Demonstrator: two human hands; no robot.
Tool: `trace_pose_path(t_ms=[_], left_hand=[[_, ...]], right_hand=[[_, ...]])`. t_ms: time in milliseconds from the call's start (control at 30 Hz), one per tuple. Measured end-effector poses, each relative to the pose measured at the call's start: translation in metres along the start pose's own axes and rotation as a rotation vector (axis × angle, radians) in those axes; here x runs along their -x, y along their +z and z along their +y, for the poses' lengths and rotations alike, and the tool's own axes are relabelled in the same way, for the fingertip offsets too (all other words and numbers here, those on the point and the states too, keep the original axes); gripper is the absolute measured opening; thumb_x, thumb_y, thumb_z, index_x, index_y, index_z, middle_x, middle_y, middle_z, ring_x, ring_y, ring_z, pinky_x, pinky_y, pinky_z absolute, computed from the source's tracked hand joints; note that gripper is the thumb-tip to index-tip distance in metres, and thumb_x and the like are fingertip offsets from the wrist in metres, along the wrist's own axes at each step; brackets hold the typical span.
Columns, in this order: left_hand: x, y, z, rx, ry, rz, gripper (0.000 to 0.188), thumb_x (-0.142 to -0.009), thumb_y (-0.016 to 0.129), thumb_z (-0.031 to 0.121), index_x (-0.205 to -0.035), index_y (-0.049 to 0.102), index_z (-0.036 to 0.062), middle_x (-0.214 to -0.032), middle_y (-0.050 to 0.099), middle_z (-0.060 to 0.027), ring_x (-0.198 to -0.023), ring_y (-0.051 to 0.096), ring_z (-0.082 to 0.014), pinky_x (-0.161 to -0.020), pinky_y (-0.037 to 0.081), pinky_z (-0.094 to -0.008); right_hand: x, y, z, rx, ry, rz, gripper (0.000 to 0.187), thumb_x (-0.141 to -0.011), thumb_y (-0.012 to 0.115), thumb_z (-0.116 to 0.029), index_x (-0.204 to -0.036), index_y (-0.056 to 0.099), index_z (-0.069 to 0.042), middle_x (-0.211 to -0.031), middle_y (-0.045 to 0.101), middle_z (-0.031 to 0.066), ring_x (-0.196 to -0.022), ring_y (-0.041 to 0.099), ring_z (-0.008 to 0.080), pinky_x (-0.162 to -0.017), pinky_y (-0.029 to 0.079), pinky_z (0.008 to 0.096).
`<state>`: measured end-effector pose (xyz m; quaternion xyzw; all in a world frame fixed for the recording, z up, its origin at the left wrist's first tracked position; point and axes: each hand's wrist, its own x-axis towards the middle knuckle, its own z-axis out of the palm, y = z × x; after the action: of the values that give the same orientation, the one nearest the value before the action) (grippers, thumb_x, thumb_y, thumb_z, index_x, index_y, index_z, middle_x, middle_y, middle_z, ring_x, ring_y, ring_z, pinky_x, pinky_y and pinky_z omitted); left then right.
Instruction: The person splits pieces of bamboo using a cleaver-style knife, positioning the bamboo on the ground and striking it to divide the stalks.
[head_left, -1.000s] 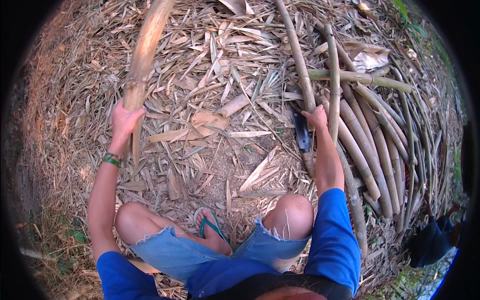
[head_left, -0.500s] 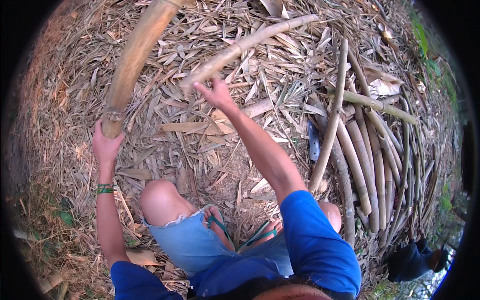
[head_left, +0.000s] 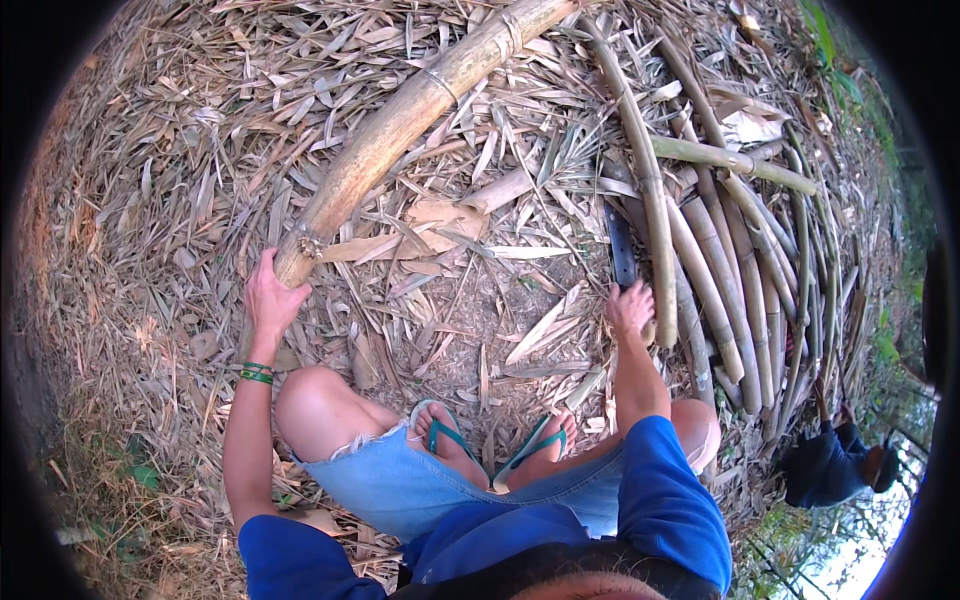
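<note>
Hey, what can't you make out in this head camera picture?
Head view, throughout:
Lower end of the dark, flat, blade-like tool: hidden by the right hand, so I can't tell whether it's gripped.
Far end of the thick, tan bamboo pole: cut off by the top edge.
Some fingers of the left hand: hidden beneath that pole.
What the dark-clothed person holds: too small.

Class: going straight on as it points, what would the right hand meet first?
The right hand would probably meet the dark tool first; depth is unclear, so they may be touching.
</note>
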<state>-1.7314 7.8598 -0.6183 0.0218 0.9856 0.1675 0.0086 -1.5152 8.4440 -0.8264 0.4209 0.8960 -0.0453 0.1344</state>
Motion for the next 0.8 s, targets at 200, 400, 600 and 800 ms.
trace_pose_path(t_ms=[200,400,600,800], left_hand=[[-0.015,0.042,0.011,0.124,-0.071,-0.101,0.071,-0.061,0.082,0.026,-0.124,0.057,0.0066,-0.105,0.07,-0.0221,-0.097,0.067,-0.0411,-0.086,0.052,-0.0475],[-0.028,0.098,0.045,0.369,-0.125,-0.16,0.066,-0.063,0.082,0.03,-0.114,0.059,-0.0038,-0.101,0.07,-0.0238,-0.094,0.069,-0.038,-0.085,0.054,-0.0466],[-0.038,0.138,0.085,0.546,-0.161,-0.151,0.058,-0.072,0.081,0.03,-0.114,0.054,0.0008,-0.098,0.068,-0.0175,-0.087,0.069,-0.0271,-0.076,0.06,-0.0416],[-0.025,0.172,0.133,0.397,0.105,-0.271,0.084,-0.088,0.046,0.079,-0.119,0.056,0.0021,-0.109,0.057,-0.016,-0.103,0.056,-0.0297,-0.09,0.044,-0.0471]], right_hand=[[0.008,0.008,0.056,-0.002,-0.062,-0.216,0.076,-0.079,0.068,-0.031,-0.14,0.037,0.002,-0.133,0.055,0.0307,-0.121,0.059,0.0433,-0.102,0.049,0.0476],[0.031,0.006,0.001,-0.291,0.107,-0.03,0.042,-0.079,0.064,-0.028,-0.106,0.062,0.004,-0.101,0.069,0.0313,-0.098,0.067,0.0483,-0.091,0.052,0.0519],[0.087,-0.002,-0.088,-0.813,0.058,0.004,0.044,-0.078,0.071,-0.031,-0.103,0.068,0.005,-0.094,0.072,0.028,-0.091,0.07,0.0436,-0.085,0.052,0.0478],[0.103,0.017,-0.101,-1.036,0.114,-0.094,0.055,-0.077,0.08,-0.043,-0.104,0.069,0.004,-0.085,0.071,0.016,-0.077,0.066,0.0296,-0.076,0.051,0.0435]])
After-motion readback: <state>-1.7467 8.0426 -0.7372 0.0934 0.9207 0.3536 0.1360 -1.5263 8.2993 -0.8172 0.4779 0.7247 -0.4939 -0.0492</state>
